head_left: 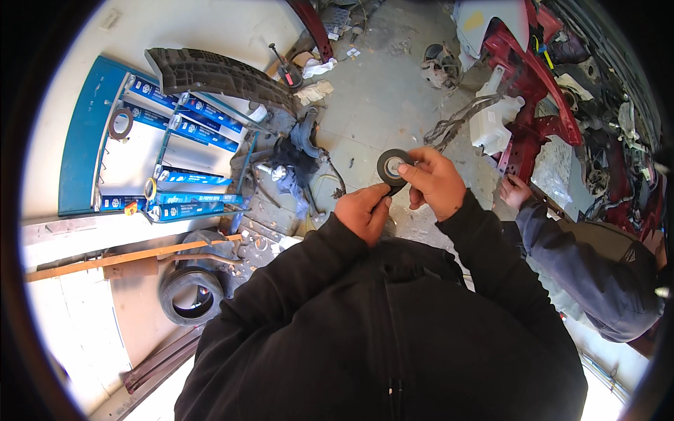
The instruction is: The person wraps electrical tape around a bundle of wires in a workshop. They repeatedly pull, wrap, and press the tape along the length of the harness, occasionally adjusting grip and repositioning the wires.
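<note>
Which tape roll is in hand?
The black tape roll, held between left hand and right hand; the brown roll and yellow roll are on the blue rack.

Black zip-front jacket (330,330), long sleeves (281,274), bare hands (439,184)

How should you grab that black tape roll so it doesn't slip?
I'd pinch the black tape roll at its right edge, coming from the right, with the thumb on the flat face turned toward the camera. It's a thin, round ring, so flat sides should suit a pinch. The right hand is there now; the left hand is at the lower edge.
</note>
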Tool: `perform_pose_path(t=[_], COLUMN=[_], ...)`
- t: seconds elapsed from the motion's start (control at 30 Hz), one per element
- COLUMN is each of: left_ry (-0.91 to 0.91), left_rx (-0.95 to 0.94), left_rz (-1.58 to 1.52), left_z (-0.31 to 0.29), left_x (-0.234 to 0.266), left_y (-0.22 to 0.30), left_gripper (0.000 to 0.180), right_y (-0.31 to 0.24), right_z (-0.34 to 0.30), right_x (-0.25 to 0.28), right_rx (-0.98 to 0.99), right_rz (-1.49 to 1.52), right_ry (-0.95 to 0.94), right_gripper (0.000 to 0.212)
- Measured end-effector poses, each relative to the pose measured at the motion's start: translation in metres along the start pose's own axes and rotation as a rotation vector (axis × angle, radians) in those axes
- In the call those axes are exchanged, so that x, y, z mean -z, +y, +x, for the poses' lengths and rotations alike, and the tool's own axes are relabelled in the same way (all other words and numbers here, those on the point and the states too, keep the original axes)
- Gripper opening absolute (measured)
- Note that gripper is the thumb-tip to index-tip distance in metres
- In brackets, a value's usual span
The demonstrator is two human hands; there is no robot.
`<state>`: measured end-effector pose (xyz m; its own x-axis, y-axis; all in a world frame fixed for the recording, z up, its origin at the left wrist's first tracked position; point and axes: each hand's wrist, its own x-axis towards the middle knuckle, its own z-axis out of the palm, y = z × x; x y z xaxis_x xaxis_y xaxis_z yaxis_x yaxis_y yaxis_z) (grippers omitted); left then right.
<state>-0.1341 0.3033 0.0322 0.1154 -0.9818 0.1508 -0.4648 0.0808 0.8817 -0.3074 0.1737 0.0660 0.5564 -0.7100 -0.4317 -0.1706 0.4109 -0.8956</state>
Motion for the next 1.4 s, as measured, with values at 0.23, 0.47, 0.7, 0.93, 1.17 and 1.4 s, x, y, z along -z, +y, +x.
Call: perform_pose_path(t=[0.23,0.47,0.7,0.93,1.17,1.4], left_ry=[0.030,-0.068,-0.074,-0.085,-0.264,-0.168], left_rx=[0.056,0.052,0.317,0.692,0.731,0.690], left_rz=[0.177,0.157,-0.313,-0.961,-1.160,-0.943], left_z=[0.001,0.010,0.006,0.008,0.015,0.010], left_x=[0.000,-0.004,-0.011,0.003,0.010,-0.002], left_y=[-0.009,-0.018,-0.018,-0.004,0.008,0.000], left_gripper=[0.014,0.015,0.022,0.025,0.022,0.024], right_y=[0.010,0.051,0.070,0.077,0.069,0.045], right_z=[-0.034,-0.019,-0.021,0.007,0.019,0.004], right_x=[0.015,-0.003,-0.008,-0.006,-0.005,-0.005], right_rx=[0.243,-0.206,-0.143,0.239,0.198,0.020], right_rz=[-0.649,-0.109,0.010,-0.009,0.417,0.527], right_ry=[-0.228,-0.134,-0.064,-0.167,-0.370,-0.170], right_gripper=[0.029,0.042,0.035,0.036,0.043,0.044])
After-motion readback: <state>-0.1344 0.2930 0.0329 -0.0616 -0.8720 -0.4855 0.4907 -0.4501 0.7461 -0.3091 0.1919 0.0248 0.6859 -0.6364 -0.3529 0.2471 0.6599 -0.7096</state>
